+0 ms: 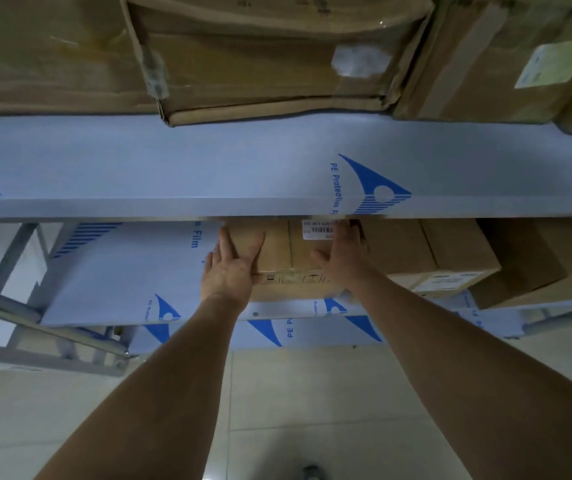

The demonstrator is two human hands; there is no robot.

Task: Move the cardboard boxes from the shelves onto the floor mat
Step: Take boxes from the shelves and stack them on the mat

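Both hands on a box, lower shelf.
We see left hand and right hand pressing flat, fingers straight, against the cardboard box on the lower shelf.

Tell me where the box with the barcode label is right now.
In the head view, the barcode box sits on the lower shelf near centre, between the left hand and right hand, with another box to its right.
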